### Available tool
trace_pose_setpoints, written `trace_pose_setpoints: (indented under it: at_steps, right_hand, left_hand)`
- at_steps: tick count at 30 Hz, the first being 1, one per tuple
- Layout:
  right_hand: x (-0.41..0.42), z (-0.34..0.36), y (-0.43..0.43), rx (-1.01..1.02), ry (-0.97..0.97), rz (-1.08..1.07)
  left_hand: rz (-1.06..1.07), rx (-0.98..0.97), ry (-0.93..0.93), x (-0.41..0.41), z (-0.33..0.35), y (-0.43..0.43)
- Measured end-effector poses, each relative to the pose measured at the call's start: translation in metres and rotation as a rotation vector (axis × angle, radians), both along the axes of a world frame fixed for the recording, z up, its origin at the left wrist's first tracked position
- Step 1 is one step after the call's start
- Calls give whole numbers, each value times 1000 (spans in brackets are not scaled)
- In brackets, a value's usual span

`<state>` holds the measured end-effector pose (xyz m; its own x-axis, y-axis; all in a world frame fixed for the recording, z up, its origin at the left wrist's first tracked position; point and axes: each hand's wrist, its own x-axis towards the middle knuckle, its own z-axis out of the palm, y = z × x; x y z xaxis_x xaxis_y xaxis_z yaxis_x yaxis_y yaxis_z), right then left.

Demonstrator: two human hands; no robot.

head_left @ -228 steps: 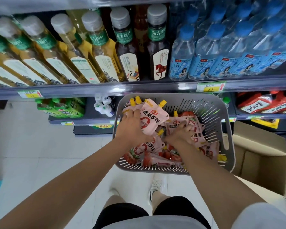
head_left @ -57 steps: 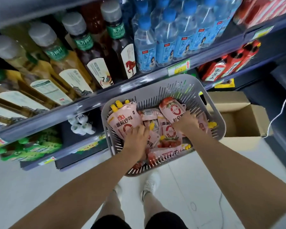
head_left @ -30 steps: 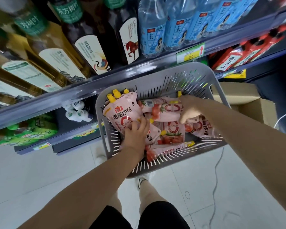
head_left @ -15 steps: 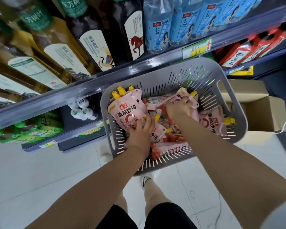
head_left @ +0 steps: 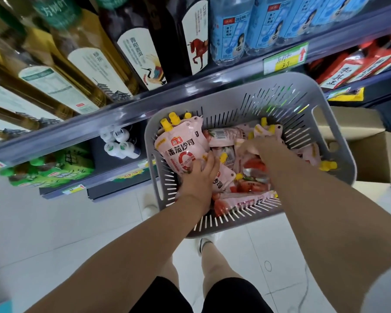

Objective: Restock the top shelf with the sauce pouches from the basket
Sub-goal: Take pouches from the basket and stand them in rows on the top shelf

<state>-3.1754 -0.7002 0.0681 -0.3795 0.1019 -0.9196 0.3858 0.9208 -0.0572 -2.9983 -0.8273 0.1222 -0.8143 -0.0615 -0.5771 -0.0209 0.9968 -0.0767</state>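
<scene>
A grey slotted basket (head_left: 307, 91) hangs in front of the shelves and holds several pink sauce pouches with yellow caps. My left hand (head_left: 198, 177) grips a stack of upright pouches (head_left: 181, 147) at the basket's left side, thumb across their fronts. My right hand (head_left: 261, 146) is closed on a bunch of pouches (head_left: 268, 131) in the middle right of the basket. More pouches (head_left: 242, 201) lie flat on the basket floor. The top shelf is out of view.
A shelf edge (head_left: 122, 109) runs just behind the basket, with tea bottles (head_left: 131, 48) and water bottles (head_left: 233, 30) above it. Red packs (head_left: 348, 68) sit at the right. A cardboard box (head_left: 375, 150) stands on the floor to the right. White tiles lie below.
My right hand picked up pouches, shifted about the basket and now grips a bunch at the middle right. My left hand has kept its hold on the upright stack. The view tilted.
</scene>
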Motion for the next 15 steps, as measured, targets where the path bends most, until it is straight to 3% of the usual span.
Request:
trace_pose_setpoints:
  at_steps: [3, 4, 11, 15]
  right_hand:
    - [25, 93, -2, -69, -97, 34]
    - [29, 102, 1, -90, -162, -10]
    - [28, 130, 21, -299, -99, -342]
    - [25, 136, 28, -373, -48, -406]
  left_hand:
    - [-3, -17, 12, 1, -2, -1]
    - [-25, -30, 13, 0, -2, -1]
    - [-9, 22, -67, -12, 6, -3]
    - [-68, 37, -38, -20, 14, 1]
